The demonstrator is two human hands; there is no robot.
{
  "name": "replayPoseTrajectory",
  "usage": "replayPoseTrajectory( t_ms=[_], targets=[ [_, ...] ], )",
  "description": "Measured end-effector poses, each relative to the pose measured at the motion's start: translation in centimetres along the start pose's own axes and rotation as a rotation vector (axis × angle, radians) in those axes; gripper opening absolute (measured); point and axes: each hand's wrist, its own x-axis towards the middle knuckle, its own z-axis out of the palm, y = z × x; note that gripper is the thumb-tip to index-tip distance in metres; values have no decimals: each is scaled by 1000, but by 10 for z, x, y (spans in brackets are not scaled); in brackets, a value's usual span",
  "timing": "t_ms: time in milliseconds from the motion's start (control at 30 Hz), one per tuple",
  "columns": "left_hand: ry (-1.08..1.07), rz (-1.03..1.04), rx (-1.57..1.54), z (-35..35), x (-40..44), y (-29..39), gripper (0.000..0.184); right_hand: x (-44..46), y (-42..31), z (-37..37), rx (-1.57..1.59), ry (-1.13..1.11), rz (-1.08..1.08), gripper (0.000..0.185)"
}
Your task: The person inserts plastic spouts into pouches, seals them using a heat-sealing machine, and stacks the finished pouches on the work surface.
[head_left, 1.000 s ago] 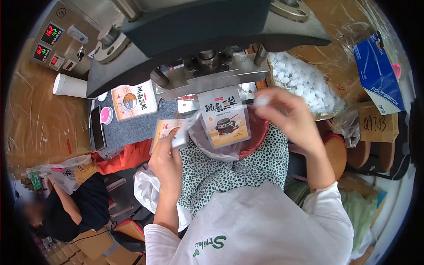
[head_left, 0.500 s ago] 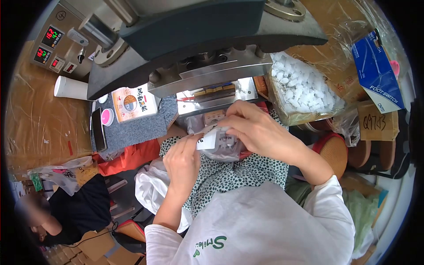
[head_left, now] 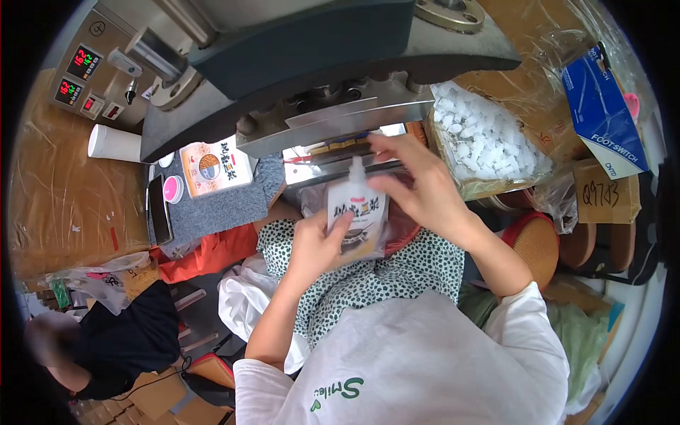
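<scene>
Head view, and here's my left hand [head_left: 316, 244] near the middle of the frame, clamped on a printed pouch [head_left: 365, 205], thumb pressed across its front! The pouch sits dead centre, spout [head_left: 356, 170] pointing to the top of the frame, tilted only slightly. Just to its right, my right hand [head_left: 427, 188], fingers and thumb well parted beside the spout; whether that thumb touches the pouch's edge, I can't tell. Behind the pouch, over my patterned lap, a red basin [head_left: 402, 239] peeks out at the right.

Up top, the big press [head_left: 304, 46] fills the frame, its metal bar [head_left: 333, 126] running across just above my hands in the picture. Over to the upper right: a heap of small white pieces [head_left: 471, 134] packed in a box, then the blue foot-switch box [head_left: 605, 113], and below that a carton [head_left: 609, 202] with handwriting on it.

Swing left! A grey cloth [head_left: 241, 202] carries a stack of pouches [head_left: 212, 170], with a pink-topped jar [head_left: 172, 189] beside it and a phone [head_left: 159, 209] near the jar. Upper left, the panel [head_left: 88, 71] glows red and green above a white cylinder [head_left: 113, 143]. Lower left, a co-worker [head_left: 134, 333] in a dark top.
</scene>
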Motion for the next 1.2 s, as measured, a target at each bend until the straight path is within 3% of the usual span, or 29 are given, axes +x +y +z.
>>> replayPoseTrajectory(
  t_ms=[100,233,367,433,500,533,567,600,633,700,800,867,933,1067,1167,1200],
  targets=[
    [11,-170,-430,3,24,2,26,-1,6,-10,-46,60,0,38],
    [30,-225,-651,7,53,-6,23,-12,5,-19,-63,14,9,30],
    [42,-271,-672,8,48,-1,24,-26,7,-28,-11,93,84,22],
    [-20,-120,-308,-28,51,-37,26,-34,11,-39,-50,141,57,20],
    [251,-200,-88,-88,48,1,29,-45,11,-58,-132,214,58,17],
    [528,71,-32,-124,62,-44,33,-50,15,-70,-126,248,119,17],
    [763,26,133,-162,75,-74,37,-54,20,-78,-119,279,184,16],
    [933,286,783,-190,82,-85,44,-53,24,-82,-72,323,235,16],
    [941,232,919,-201,87,-97,55,-50,29,-84,-26,369,286,15],
    [836,215,795,-212,107,-144,68,-42,30,-88,-315,336,261,16],
    [929,-107,917,-168,93,-128,82,-35,34,-90,-730,278,237,19],
    [986,-193,954,-150,85,-126,82,-37,49,-94,-964,172,206,21],
    [993,-302,931,-136,80,-111,81,-31,56,-88,-937,121,195,23],
    [1114,-128,1035,-125,74,-118,82,-22,62,-89,-853,32,277,23],
    [674,105,1228,-97,42,-96,84,-22,64,-97,-727,10,252,21],
    [605,152,1152,-79,32,-93,83,-23,65,-99,-670,3,227,20]
  ],
)
